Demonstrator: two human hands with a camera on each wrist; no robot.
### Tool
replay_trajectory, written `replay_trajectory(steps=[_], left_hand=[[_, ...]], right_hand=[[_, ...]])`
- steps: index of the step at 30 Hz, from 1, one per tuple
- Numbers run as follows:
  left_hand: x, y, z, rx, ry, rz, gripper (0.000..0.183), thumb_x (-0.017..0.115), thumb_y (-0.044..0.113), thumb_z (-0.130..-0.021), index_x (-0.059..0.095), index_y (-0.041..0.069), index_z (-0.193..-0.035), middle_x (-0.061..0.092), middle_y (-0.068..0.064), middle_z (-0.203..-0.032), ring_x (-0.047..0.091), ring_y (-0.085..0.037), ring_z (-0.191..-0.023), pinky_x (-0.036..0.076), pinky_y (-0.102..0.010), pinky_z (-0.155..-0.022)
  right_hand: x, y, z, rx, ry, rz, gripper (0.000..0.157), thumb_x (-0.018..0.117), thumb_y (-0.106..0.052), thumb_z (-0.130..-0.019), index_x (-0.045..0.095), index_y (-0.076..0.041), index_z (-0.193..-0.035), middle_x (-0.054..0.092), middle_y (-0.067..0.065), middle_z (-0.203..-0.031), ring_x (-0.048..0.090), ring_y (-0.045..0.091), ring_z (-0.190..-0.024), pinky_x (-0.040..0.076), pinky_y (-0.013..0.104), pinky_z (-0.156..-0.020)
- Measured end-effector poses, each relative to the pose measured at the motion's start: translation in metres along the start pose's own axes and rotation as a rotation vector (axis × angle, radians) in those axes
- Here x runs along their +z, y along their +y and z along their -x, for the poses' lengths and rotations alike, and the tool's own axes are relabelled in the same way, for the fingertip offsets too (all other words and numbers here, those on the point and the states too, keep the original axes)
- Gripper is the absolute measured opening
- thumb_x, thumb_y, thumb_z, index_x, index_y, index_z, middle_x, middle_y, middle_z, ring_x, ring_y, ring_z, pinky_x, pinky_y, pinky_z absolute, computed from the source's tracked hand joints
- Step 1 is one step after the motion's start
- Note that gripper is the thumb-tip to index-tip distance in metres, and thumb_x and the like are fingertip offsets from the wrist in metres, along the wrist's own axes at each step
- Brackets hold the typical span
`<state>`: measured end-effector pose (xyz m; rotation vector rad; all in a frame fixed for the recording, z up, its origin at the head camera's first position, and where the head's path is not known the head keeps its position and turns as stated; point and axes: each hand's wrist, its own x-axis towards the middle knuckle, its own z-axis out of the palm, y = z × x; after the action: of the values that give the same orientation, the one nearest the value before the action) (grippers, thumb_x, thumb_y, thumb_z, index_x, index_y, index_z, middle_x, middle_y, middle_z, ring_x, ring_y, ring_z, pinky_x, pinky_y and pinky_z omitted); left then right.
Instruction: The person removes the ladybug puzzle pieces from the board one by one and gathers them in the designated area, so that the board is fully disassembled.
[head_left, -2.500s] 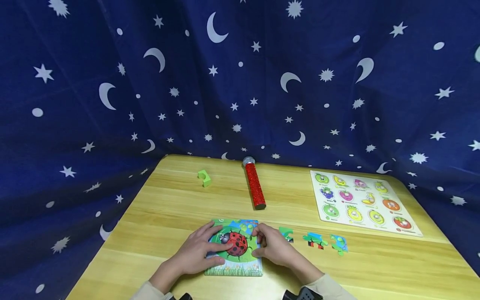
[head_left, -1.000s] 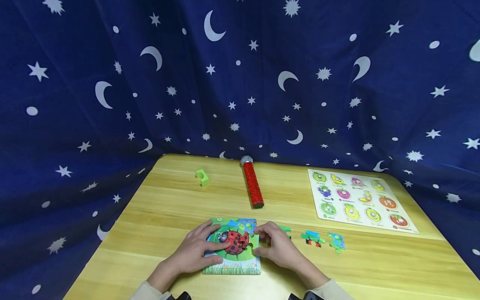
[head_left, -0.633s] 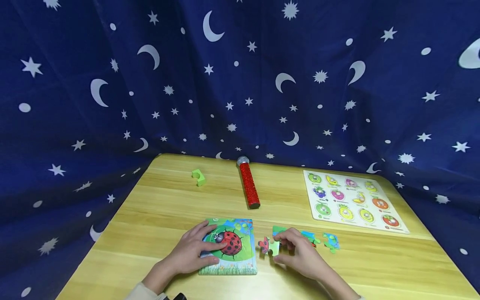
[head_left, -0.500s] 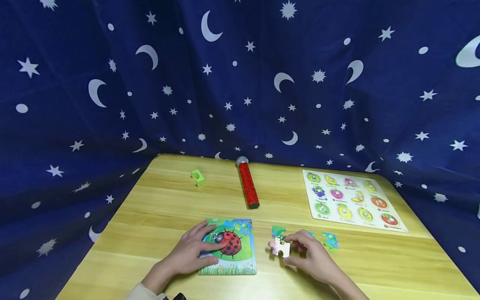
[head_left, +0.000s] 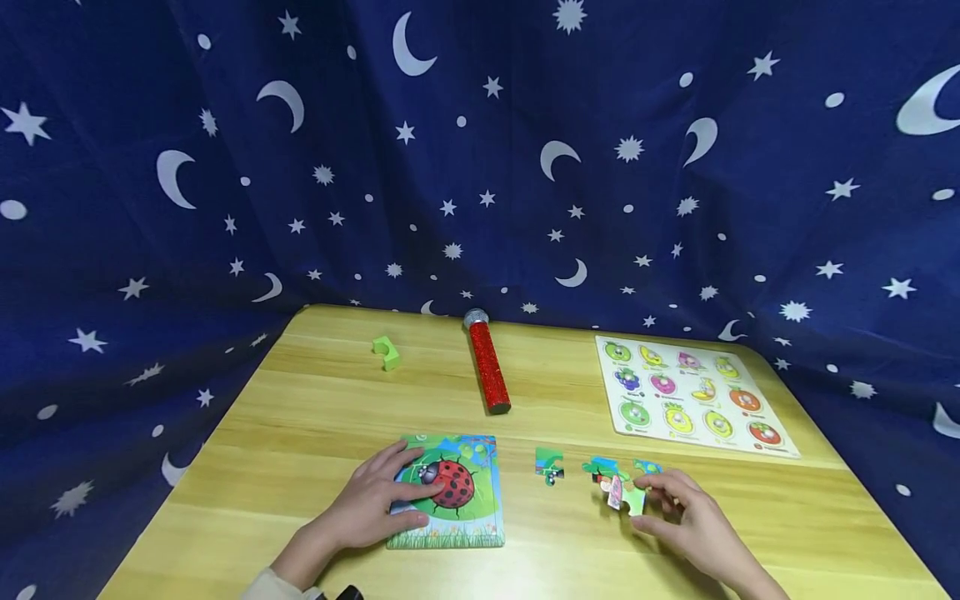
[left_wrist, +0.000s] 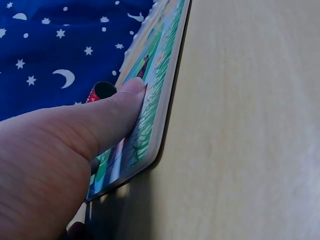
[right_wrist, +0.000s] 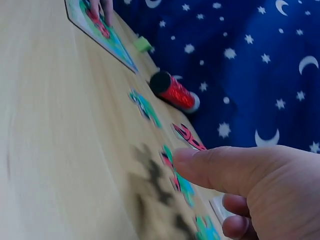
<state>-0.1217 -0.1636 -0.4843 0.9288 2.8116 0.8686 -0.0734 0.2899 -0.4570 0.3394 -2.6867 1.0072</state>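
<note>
My left hand [head_left: 360, 504] rests on a square ladybug jigsaw puzzle board [head_left: 483, 510], its fingers extended over the left side. In the left wrist view, the thumb lies across the board's face near the grass border [left_wrist: 159, 95]. To the right, my right hand [head_left: 693, 518] pinches a puzzle piece [head_left: 634, 500] between thumb and fingers, tilted above the table. The piece has a pale green part and a pink-red part. Behind and left of it lie a green-and-blue piece [head_left: 550, 461], a piece with red and black [head_left: 602, 467] and a blue-green piece [head_left: 647, 467], partly hidden.
A red glitter toy microphone [head_left: 490, 367] lies behind the board. Farther left is a light green notched block [head_left: 386, 353]. A fruit peg puzzle [head_left: 697, 396] lies at the back right of the wooden table [head_left: 300, 417]. A blue star-and-moon curtain [head_left: 450, 150] hangs behind.
The right hand has lifted a piece off the ladybug board and carried it right, past the first loose piece. The left hand stays on the board. The head view has shifted slightly.
</note>
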Motion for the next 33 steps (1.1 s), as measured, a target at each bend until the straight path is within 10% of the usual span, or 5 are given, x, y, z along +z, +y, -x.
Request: replay_trajectory(steps=[14,33], left_hand=[[-0.006,0.0,0.003,-0.01,0.006,0.007,0.04,0.063,0.055,-0.089,0.065,0.042,-0.126,0.043,-0.013,-0.154,0.026,-0.046,-0.147,0.027,-0.075,-0.104],[0.0,-0.001,0.0,-0.025,-0.025,0.039,0.04,0.062,0.056,-0.089,0.063,0.045,-0.128,0.04,-0.01,-0.156,0.022,-0.045,-0.148,0.023,-0.075,-0.106]], right_hand=[[-0.027,0.037,0.021,0.336,-0.106,0.107,0.044,0.084,-0.028,-0.077,0.069,-0.009,-0.113,0.054,-0.001,-0.097,0.04,-0.001,-0.077,0.035,0.02,-0.062],[-0.032,0.047,0.022,0.198,-0.193,0.069,0.036,0.082,-0.02,-0.078,0.071,-0.012,-0.111,0.05,-0.004,-0.095,0.035,0.0,-0.079,0.032,0.02,-0.064]])
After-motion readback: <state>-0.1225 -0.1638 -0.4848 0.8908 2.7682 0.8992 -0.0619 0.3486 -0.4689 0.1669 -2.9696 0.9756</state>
